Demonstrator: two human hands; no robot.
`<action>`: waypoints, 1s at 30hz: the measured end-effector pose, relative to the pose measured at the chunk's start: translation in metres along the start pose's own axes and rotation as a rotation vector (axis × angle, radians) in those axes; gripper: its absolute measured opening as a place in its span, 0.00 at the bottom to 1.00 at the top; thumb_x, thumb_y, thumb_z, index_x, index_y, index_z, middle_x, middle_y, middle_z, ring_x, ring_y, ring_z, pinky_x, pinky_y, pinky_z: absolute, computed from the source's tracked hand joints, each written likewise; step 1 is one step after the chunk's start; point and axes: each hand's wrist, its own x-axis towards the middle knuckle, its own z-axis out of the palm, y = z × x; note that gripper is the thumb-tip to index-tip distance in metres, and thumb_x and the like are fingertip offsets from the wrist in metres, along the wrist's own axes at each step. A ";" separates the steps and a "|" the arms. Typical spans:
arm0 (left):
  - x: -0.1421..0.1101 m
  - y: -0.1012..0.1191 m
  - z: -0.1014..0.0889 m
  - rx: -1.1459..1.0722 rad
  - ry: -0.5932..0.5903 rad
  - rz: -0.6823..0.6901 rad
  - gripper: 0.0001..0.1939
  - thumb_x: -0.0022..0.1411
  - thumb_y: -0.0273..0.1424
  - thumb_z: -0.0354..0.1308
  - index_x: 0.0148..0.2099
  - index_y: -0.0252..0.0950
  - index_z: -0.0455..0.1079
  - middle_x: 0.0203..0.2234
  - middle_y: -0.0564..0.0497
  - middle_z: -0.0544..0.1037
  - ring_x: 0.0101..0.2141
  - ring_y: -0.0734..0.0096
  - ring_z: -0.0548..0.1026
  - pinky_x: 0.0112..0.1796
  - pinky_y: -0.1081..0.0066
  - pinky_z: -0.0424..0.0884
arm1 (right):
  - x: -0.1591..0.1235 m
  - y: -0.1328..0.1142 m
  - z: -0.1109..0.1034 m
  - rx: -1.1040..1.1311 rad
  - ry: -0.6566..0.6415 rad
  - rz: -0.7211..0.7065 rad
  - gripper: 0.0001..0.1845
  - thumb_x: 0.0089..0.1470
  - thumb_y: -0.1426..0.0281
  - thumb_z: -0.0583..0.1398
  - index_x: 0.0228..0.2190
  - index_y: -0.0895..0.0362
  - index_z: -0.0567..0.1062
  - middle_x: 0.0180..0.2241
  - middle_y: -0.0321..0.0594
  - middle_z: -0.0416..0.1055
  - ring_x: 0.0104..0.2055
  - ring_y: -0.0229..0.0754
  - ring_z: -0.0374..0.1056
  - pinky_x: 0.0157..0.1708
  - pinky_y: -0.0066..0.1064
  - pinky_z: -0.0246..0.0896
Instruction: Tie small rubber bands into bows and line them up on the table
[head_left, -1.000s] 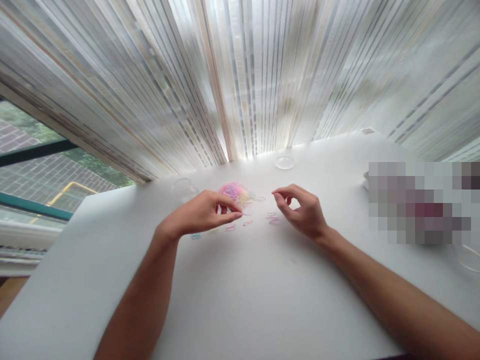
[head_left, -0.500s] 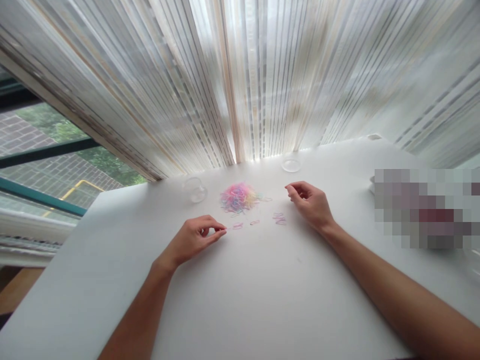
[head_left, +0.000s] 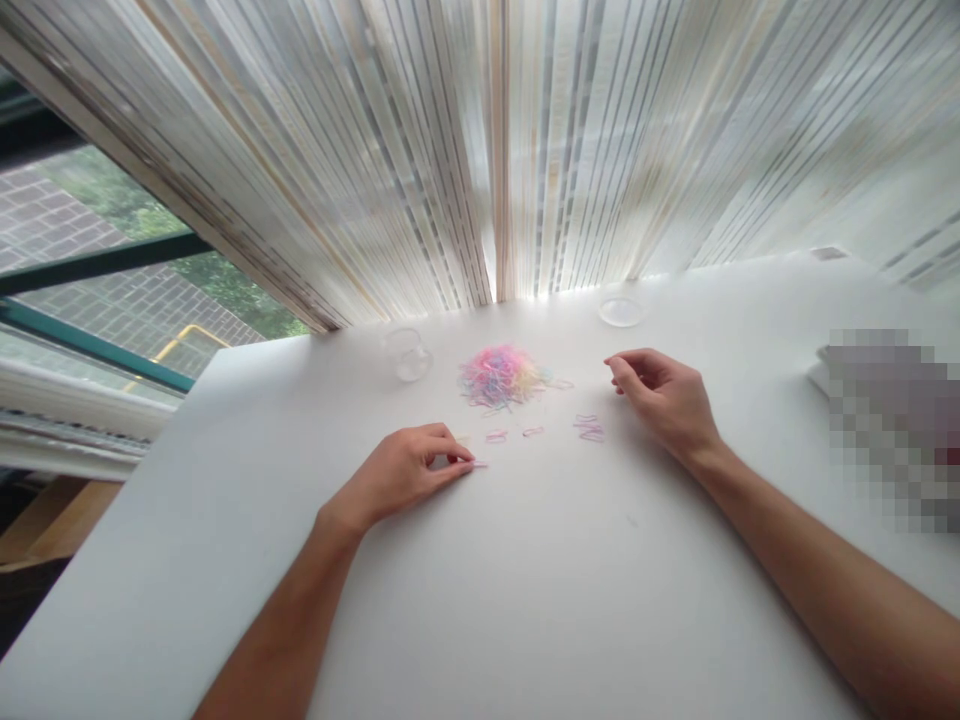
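Note:
My left hand [head_left: 409, 475] rests low over the white table, thumb and fingers pinched on a small pink rubber band [head_left: 481, 463] that pokes out past the fingertips. Just behind those fingers a pale yellowish band is partly hidden. To their right lie a pink band [head_left: 496, 436], another pink band [head_left: 532, 432] and a small group of purple bands [head_left: 590, 429]. A loose pile of pastel rubber bands [head_left: 498, 378] sits farther back. My right hand [head_left: 667, 400] is curled at the right of the pile, thumb against fingers; whatever it may hold is hidden.
A clear round container [head_left: 412, 362] stands behind the pile to the left, and a clear round lid [head_left: 621, 312] lies back right. Striped curtains [head_left: 517, 150] hang along the table's far edge. A pixelated object [head_left: 892, 430] is at the right; a window [head_left: 142, 250] is at the left.
The view has shifted, so the table things appear farther right and higher. My left fingertips have moved slightly nearer the front, off the row of bands. My right hand stays curled.

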 end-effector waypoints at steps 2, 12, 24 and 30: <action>0.000 0.001 0.000 -0.007 -0.005 -0.001 0.10 0.67 0.38 0.60 0.41 0.42 0.82 0.33 0.51 0.79 0.28 0.75 0.72 0.29 0.76 0.65 | 0.000 0.000 0.000 -0.003 0.001 0.004 0.13 0.57 0.59 0.62 0.32 0.55 0.80 0.27 0.38 0.77 0.26 0.40 0.70 0.28 0.31 0.67; -0.002 0.003 0.001 0.006 -0.002 -0.006 0.11 0.68 0.38 0.59 0.41 0.41 0.82 0.33 0.51 0.78 0.29 0.74 0.73 0.29 0.76 0.65 | 0.000 -0.002 0.000 -0.002 0.004 -0.009 0.12 0.57 0.59 0.63 0.31 0.55 0.80 0.25 0.37 0.76 0.25 0.40 0.70 0.26 0.30 0.67; 0.006 0.010 0.029 -0.101 0.326 0.266 0.05 0.66 0.29 0.62 0.42 0.38 0.80 0.30 0.50 0.78 0.27 0.76 0.72 0.24 0.77 0.64 | -0.013 -0.018 0.000 -0.049 -0.023 -0.406 0.07 0.60 0.68 0.60 0.30 0.54 0.77 0.26 0.37 0.74 0.26 0.39 0.69 0.27 0.31 0.67; 0.011 0.017 0.044 -0.148 0.402 0.301 0.05 0.65 0.30 0.63 0.42 0.38 0.80 0.30 0.50 0.76 0.27 0.76 0.72 0.25 0.77 0.66 | -0.042 -0.044 0.006 -0.050 -0.365 -0.745 0.06 0.57 0.72 0.64 0.39 0.55 0.76 0.31 0.40 0.75 0.32 0.40 0.72 0.32 0.31 0.70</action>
